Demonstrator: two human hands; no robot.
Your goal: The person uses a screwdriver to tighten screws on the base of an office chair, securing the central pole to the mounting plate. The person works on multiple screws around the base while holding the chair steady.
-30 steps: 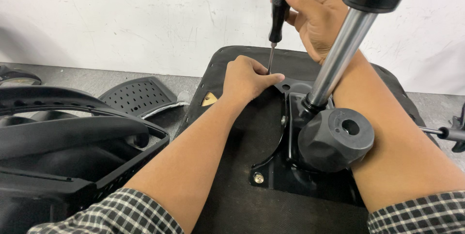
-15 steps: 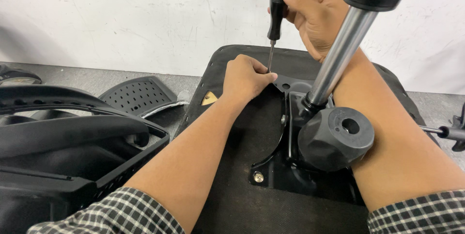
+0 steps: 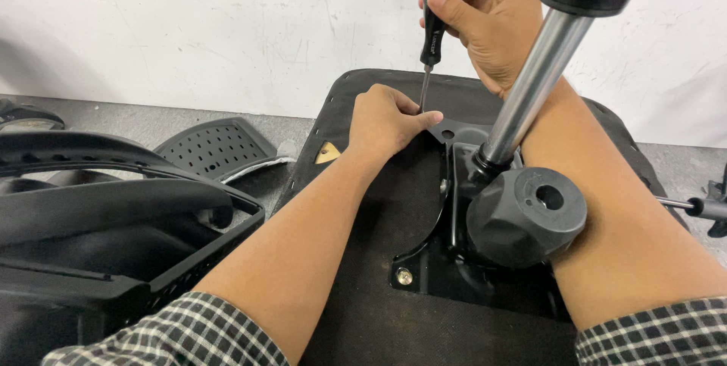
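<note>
A black chair seat (image 3: 379,290) lies upside down on the floor, with a black metal mechanism plate (image 3: 443,260) bolted to it. My right hand (image 3: 492,17) grips the black handle of a screwdriver (image 3: 435,17), held upright with its tip down at the plate's far corner. My left hand (image 3: 386,120) rests curled on the seat, fingertips pinched around the screwdriver's tip where it meets the plate. A chrome gas cylinder (image 3: 530,86) rises from the plate beside a round black knob (image 3: 530,214). A silver bolt (image 3: 405,276) sits in the plate's near corner.
A black mesh chair back with armrest (image 3: 98,222) lies at the left. A perforated black plastic panel (image 3: 212,146) rests behind it. A lever with a black grip (image 3: 700,205) sticks out at the right edge. A white wall stands close behind.
My right hand and the screwdriver have shifted slightly, the handle turning a little in my grip. My left hand stays at the tip.
</note>
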